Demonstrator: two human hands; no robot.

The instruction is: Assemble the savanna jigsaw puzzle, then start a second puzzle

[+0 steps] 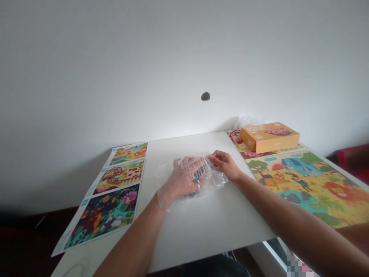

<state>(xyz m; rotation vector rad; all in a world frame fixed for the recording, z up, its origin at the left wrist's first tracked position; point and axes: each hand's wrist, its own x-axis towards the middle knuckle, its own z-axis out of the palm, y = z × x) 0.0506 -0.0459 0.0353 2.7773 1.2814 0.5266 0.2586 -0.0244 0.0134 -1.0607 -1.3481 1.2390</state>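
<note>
Smooth white table, straight-edged nearside of left hand, itself inside crinkled clear plastic bag over colourful pieces, grip unclear; right hand pinching bag.

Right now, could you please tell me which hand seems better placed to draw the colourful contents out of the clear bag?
Probably the left hand: it reaches inside the clear bag, at the colourful contents, while the right hand pinches the bag's edge from outside.

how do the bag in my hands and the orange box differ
The bag is clear and crumpled; the box is orange and sharp-edged. The left hand is inside the bag and the right hand pinches its edge; no hand touches the box. Both bear white print.
</note>
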